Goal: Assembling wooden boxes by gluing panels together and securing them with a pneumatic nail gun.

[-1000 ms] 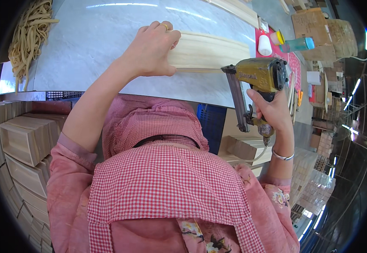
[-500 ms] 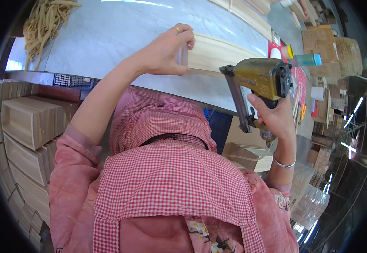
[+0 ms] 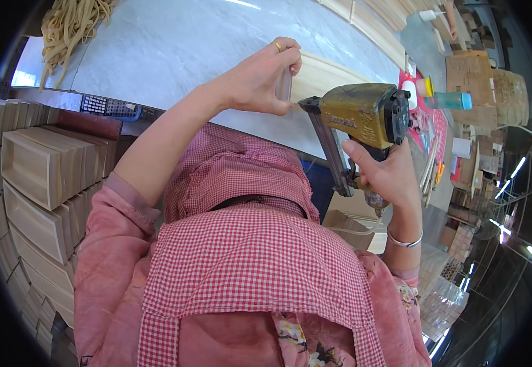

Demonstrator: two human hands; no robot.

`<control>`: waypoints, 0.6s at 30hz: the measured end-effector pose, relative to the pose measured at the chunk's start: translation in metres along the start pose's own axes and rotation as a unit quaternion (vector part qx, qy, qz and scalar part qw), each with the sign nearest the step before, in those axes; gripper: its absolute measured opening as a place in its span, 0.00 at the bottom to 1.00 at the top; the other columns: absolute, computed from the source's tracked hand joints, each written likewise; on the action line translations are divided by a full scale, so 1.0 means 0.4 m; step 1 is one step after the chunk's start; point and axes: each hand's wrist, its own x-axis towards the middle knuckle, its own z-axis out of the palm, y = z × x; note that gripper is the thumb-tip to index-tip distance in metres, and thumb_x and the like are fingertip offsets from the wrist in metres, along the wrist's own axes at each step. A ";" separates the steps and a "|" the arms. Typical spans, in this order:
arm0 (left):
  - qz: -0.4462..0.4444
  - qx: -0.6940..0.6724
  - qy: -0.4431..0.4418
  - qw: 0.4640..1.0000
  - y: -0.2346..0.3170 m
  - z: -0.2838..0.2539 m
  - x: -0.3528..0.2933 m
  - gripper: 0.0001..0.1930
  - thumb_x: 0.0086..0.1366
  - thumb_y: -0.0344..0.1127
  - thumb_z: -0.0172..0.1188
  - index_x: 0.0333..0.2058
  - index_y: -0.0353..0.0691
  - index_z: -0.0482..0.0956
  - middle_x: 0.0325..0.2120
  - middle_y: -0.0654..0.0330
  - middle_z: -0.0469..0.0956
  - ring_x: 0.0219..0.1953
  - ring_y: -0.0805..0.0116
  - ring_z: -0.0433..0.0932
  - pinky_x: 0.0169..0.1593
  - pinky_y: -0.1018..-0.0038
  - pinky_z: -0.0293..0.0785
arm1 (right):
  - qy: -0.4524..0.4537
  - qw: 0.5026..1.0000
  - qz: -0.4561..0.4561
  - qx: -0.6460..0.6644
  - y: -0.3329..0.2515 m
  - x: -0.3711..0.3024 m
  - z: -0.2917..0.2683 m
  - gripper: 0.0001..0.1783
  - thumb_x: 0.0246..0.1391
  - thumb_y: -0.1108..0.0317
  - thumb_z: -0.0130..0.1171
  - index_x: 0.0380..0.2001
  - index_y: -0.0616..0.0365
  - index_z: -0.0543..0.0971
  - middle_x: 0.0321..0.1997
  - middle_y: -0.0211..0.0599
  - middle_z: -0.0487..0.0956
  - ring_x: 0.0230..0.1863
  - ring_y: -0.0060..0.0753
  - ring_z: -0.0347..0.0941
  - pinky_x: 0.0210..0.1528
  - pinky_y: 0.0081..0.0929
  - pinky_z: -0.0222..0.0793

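Observation:
My right hand (image 3: pixel 391 174) is wrapped round the grip of a gold and black air nail gun (image 3: pixel 359 117), thumb along its side. The gun's nose points left, close by my left thumb at the near corner of a pale wooden tray or frame (image 3: pixel 322 74). With fingers on the far side and thumb on the near side, my left hand (image 3: pixel 257 81) pinches the left end of this wooden piece across a narrow end strip (image 3: pixel 284 84). Part of the wood is hidden behind the gun. Whether the nose touches the wood I cannot tell.
A marbled grey worktop (image 3: pixel 174 46) carries a heap of tan bands (image 3: pixel 73 30) at far left and wooden strips (image 3: pixel 370 30) at the back. A teal-capped bottle (image 3: pixel 449 101) stands right. Wooden trays (image 3: pixel 30 165) are stacked at lower left; cardboard boxes (image 3: pixel 471 79) lie beyond.
The nail gun has moved left, its nose now close to my left thumb and the tray's near corner. My left hand appears slightly further right, still gripping the end.

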 end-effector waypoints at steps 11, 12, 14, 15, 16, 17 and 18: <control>0.009 -0.001 0.030 1.000 -0.001 -0.007 -0.015 0.30 0.42 0.33 0.72 0.44 0.44 0.67 0.58 0.52 0.66 0.55 0.51 0.70 0.56 0.63 0.71 | 0.017 0.999 0.045 -0.024 -0.023 -0.014 0.012 0.20 0.52 0.66 0.72 0.44 0.69 0.81 0.38 0.42 0.86 0.33 0.30 0.80 0.35 0.27 0.76; 0.004 0.002 0.036 0.999 0.003 -0.014 -0.026 0.30 0.42 0.33 0.72 0.45 0.43 0.67 0.58 0.52 0.66 0.55 0.51 0.70 0.56 0.63 0.71 | 0.015 0.998 0.051 -0.030 -0.029 -0.015 0.011 0.21 0.52 0.66 0.72 0.44 0.69 0.81 0.38 0.42 0.86 0.33 0.30 0.80 0.35 0.27 0.76; -0.026 0.049 0.085 0.995 0.032 -0.032 -0.087 0.36 0.43 0.35 0.72 0.54 0.43 0.69 0.55 0.50 0.66 0.55 0.51 0.68 0.58 0.62 0.69 | 0.054 0.998 0.011 -0.011 -0.001 -0.031 0.001 0.20 0.50 0.67 0.72 0.43 0.69 0.82 0.37 0.41 0.86 0.32 0.30 0.80 0.34 0.27 0.76; -0.049 0.092 0.122 0.987 0.054 -0.035 -0.137 0.46 0.42 0.38 0.74 0.63 0.39 0.66 0.55 0.47 0.66 0.54 0.49 0.68 0.59 0.61 0.67 | 0.052 0.999 -0.006 -0.006 0.013 -0.037 -0.002 0.20 0.50 0.67 0.72 0.43 0.69 0.82 0.37 0.41 0.86 0.32 0.30 0.80 0.34 0.27 0.76; -0.073 0.121 0.156 0.978 0.075 -0.033 -0.188 0.48 0.44 0.40 0.74 0.65 0.36 0.64 0.54 0.46 0.66 0.54 0.48 0.68 0.59 0.61 0.67 | 0.067 0.997 -0.019 0.020 0.029 -0.044 -0.009 0.19 0.50 0.68 0.72 0.43 0.69 0.82 0.37 0.41 0.86 0.33 0.30 0.80 0.35 0.27 0.76; -0.099 0.153 0.190 0.965 0.097 -0.031 -0.239 0.49 0.46 0.43 0.75 0.66 0.33 0.63 0.54 0.44 0.66 0.53 0.47 0.68 0.59 0.62 0.67 | 0.078 0.995 -0.034 0.048 0.044 -0.050 -0.012 0.19 0.49 0.69 0.72 0.43 0.69 0.82 0.37 0.40 0.86 0.33 0.30 0.80 0.35 0.27 0.76; -0.137 0.163 0.161 0.964 0.120 -0.023 -0.278 0.49 0.49 0.45 0.74 0.66 0.31 0.62 0.54 0.44 0.66 0.54 0.47 0.68 0.59 0.61 0.67 | 0.091 0.994 -0.026 0.047 0.057 -0.060 -0.018 0.18 0.49 0.70 0.72 0.42 0.69 0.81 0.35 0.40 0.85 0.30 0.29 0.79 0.32 0.26 0.75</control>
